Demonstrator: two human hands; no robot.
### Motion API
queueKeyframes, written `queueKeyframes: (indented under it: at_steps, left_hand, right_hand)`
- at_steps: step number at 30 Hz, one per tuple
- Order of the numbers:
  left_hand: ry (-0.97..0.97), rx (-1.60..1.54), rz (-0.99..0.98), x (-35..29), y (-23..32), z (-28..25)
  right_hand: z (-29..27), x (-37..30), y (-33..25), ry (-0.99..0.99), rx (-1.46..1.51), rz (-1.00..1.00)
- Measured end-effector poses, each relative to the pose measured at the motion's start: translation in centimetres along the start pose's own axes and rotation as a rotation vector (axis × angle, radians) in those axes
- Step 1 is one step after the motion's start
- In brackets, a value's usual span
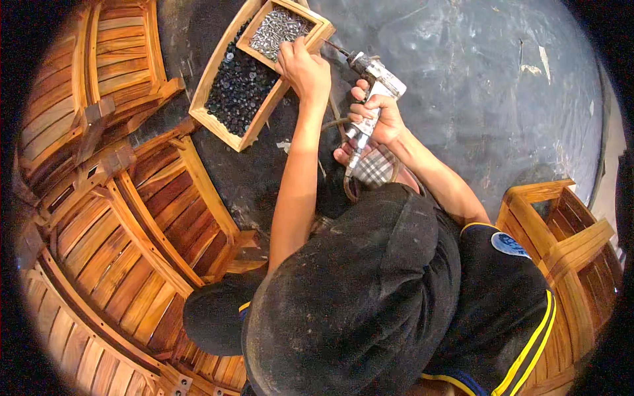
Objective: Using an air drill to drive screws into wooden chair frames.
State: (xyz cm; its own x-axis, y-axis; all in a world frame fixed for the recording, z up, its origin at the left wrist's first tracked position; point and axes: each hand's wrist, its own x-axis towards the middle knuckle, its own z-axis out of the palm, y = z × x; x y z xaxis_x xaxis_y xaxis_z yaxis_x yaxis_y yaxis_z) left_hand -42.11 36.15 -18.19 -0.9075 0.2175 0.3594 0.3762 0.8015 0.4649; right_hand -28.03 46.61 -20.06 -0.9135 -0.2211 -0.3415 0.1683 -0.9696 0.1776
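My left hand reaches over the edge of a small wooden box of silver screws. Its fingers are bent down at the screws, and the fingertips are partly hidden. That small box sits in one end of a larger wooden tray, which holds many small black round pieces. Wrapped around the handle of a silver-white, pistol-shaped air drill is my right hand. The drill's thin bit points up and left, toward the corner of the small box. A hose fitting shows below the handle.
Slatted wooden furniture frames crowd the left side. Another slatted wooden piece stands at the right. A dark grey sheet covers the floor. Checked cloth shows below the drill, and a black cap fills the lower middle.
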Motion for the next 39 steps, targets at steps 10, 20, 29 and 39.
queueKeyframes:
  at_steps: [10,20,29,39]
  left_hand:
    - [-0.012,0.142,0.055,0.4,0.4,-0.3]
    - [0.008,0.158,0.065,0.3,0.6,-0.4]
    - [0.001,0.175,0.074,0.4,0.9,-0.5]
    - [-0.100,0.266,0.054,0.7,1.3,-1.3]
  right_hand:
    - [-0.6,0.3,0.0,-0.047,0.033,0.014]
    - [-0.8,0.5,0.1,-0.052,0.040,0.026]
    - [-0.4,0.3,0.3,-0.031,-0.002,-0.002]
    - [-0.6,0.6,0.4,-0.029,0.020,0.013]
